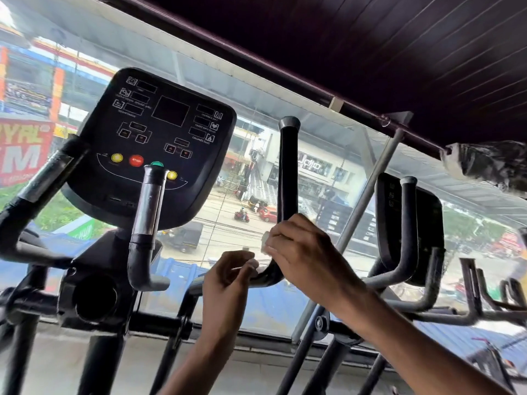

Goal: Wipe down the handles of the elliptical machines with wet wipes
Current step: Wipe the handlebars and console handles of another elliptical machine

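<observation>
Two hands meet at the bend of the rigid handle [288,172]: right hand [308,252] curled round it through the limp wipe [265,240], left hand [228,277] at seven o'clock apparently pinching its loose end.

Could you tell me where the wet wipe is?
Head view, right of centre: the wet wipe is in the right hand, against the tall black handle.
</observation>
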`<state>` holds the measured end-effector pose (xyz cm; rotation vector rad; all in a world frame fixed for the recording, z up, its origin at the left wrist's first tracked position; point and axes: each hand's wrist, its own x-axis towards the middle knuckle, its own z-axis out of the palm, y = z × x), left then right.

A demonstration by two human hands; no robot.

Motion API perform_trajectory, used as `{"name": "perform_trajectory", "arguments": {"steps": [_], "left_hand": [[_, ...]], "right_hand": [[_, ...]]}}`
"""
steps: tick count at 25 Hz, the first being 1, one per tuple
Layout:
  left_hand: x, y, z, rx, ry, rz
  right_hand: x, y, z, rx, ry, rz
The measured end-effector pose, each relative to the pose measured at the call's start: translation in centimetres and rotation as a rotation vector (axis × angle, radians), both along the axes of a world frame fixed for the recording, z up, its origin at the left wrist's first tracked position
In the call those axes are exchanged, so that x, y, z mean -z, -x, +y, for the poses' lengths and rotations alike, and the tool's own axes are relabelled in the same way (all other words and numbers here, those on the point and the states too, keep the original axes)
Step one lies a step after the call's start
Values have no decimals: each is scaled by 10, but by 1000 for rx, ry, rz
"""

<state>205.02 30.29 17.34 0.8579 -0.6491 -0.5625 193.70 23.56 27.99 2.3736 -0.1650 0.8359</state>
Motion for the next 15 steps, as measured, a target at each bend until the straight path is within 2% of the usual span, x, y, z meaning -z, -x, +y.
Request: {"name": "perform_trajectory", "arguments": {"steps": [3,6,9,12,15], "left_hand": [[9,1,12,143,-27,219],[12,-1,26,416,-64,475],[19,-2,34,569,-2,594],[32,-7,31,398,42,517],[42,-14,18,-25,59,362]], "right_hand": [[45,6,17,-47,-51,-253],[89,5,32,-76,-163,-485],[117,-1,40,-87,-266,-581],[134,-1,41,-84,-302,-578],[140,8,36,-69,-386,-635]]}}
